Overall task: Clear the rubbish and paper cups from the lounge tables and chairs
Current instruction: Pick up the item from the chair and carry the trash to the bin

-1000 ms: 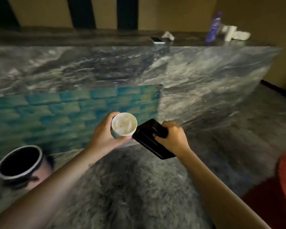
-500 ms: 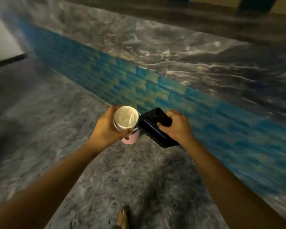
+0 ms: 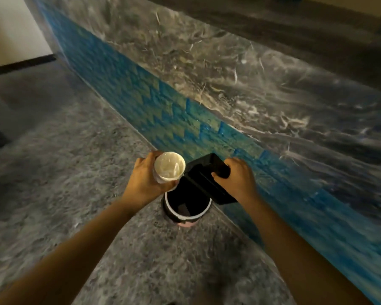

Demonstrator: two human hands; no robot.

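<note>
Grey speckled floor (image 3: 79, 194) runs along a marble counter front (image 3: 240, 80) with a blue tiled band. Left hand (image 3: 145, 183) is wrapped round a white paper cup (image 3: 169, 166), upright above the bin (image 3: 186, 213) on the floor. Right hand (image 3: 237, 179) clasps a black tray (image 3: 204, 179), tilted over the bin's mouth.

The light is dim and warm. A grey speckled floor (image 3: 79, 164) meets a marble counter front (image 3: 262, 89) with a blue mosaic tile band (image 3: 154, 106); a pale wall (image 3: 11, 29) stands far left.
</note>
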